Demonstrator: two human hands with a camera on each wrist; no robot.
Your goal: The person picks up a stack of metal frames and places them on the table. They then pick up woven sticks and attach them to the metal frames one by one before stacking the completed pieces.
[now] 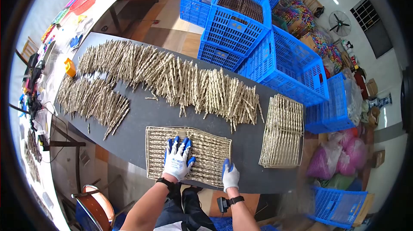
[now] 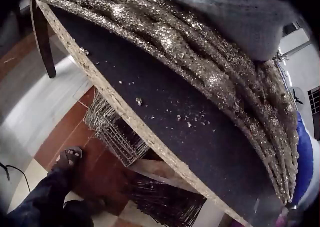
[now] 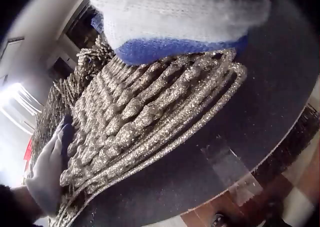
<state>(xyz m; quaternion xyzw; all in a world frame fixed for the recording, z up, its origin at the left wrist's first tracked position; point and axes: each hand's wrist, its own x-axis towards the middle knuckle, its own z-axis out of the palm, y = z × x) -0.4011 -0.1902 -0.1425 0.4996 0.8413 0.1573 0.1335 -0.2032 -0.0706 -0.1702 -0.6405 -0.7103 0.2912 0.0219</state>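
A glittery rack of twisted, beaded rods (image 1: pixel 211 153) lies near the front edge of the dark table. The left hand (image 1: pixel 177 162), in a white and blue glove, rests spread on its left half, fingers pointing away from the body. At the rack's right edge is the right hand (image 1: pixel 231 176), gloved alike; in the right wrist view this hand (image 3: pixel 175 29) lies over the frame's corner, its fingertips hidden. That view also shows the left hand (image 3: pixel 47 172) at the far side of the rods (image 3: pixel 135 107). Glitter specks dot the table (image 2: pixel 150 97) in the left wrist view.
Loose twisted rods (image 1: pixel 172 76) spread in a long band across the table's back, with another pile (image 1: pixel 92 102) at left. A stack of similar racks (image 1: pixel 282 132) lies at right. Blue crates (image 1: pixel 236 29) stand behind the table; a chair (image 1: pixel 97 207) is at front left.
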